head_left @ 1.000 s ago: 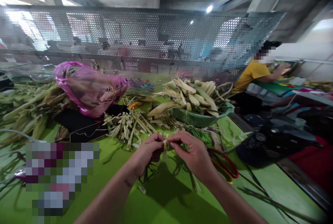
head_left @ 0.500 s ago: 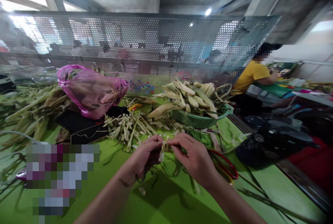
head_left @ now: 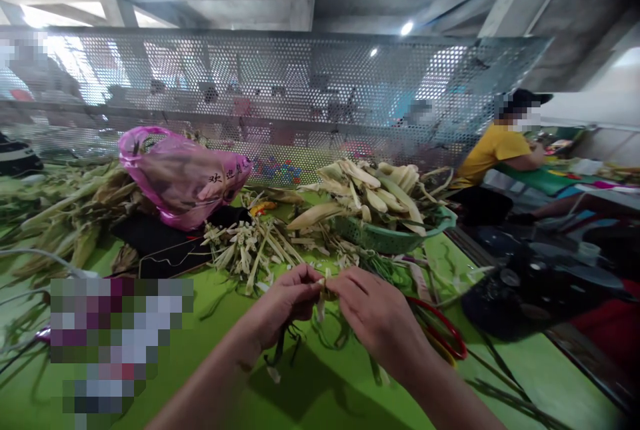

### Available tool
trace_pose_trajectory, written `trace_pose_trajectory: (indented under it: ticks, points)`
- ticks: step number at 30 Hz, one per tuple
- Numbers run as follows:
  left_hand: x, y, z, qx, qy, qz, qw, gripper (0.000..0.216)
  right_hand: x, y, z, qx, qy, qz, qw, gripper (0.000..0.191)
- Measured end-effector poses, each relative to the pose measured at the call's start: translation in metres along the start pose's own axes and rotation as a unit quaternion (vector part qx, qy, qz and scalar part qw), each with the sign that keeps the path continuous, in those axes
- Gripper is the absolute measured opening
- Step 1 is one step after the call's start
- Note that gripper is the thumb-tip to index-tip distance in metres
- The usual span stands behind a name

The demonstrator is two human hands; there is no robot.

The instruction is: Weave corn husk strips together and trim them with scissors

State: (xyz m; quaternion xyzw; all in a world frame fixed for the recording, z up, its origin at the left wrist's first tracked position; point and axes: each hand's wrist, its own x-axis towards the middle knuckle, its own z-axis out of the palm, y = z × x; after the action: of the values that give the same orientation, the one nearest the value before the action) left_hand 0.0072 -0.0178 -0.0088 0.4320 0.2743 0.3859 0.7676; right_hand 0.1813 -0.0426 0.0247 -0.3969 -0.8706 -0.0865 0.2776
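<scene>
My left hand (head_left: 295,297) is closed in a pinch on a small pale piece of corn husk (head_left: 321,307) above the green table. Dark thin strands hang below its fingers. My right hand (head_left: 367,303) meets it from the right, its thumb and fingers closed on the same husk piece. The fingertips of both hands nearly touch and hide part of the husk. Just beyond them lies a heap of small husk bundles (head_left: 240,243) with pale tips. A green basket (head_left: 385,235) piled with dried corn husks (head_left: 380,190) stands past my right hand.
Left of centre, a pink plastic bag (head_left: 185,177) rests near a heap of dry husks (head_left: 85,210). Red-handled scissors (head_left: 450,330) and a dark container (head_left: 505,290) are at the right. Behind runs a perforated metal screen (head_left: 280,83). A person in yellow (head_left: 493,150) sits at far right.
Both hands have shifted slightly right in view, along with the whole scene. My right fingers have curled over closer to the left fingertips around the husk piece.
</scene>
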Motion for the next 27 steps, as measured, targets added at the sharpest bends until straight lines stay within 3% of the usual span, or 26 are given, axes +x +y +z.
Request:
trace_pose_trajectory:
  ticks: [6,12,17,21,23,27]
  points:
    - [-0.001,0.002,0.0,0.022,-0.003,0.002,1.0,0.033,-0.001,0.002,-0.002,0.015,0.006,-0.012,1.0,0.024]
    - [0.0,0.002,-0.002,0.001,-0.021,0.008,1.0,0.032,-0.001,0.006,-0.001,0.16,0.019,0.077,0.984,0.016]
    - [-0.002,0.004,-0.002,-0.036,-0.023,0.003,0.999,0.028,0.002,0.009,0.007,0.299,0.039,0.201,0.932,0.004]
    - [-0.002,0.006,-0.003,-0.033,-0.015,0.003,0.999,0.028,0.004,0.007,0.013,0.414,0.016,0.254,0.874,0.009]
    - [-0.002,0.007,-0.003,-0.022,-0.009,0.008,1.0,0.028,0.005,0.006,0.013,0.409,0.012,0.25,0.877,0.009]
    - [-0.001,0.007,-0.004,-0.01,-0.009,0.007,1.0,0.026,0.005,0.006,0.011,0.335,0.021,0.226,0.915,0.008]
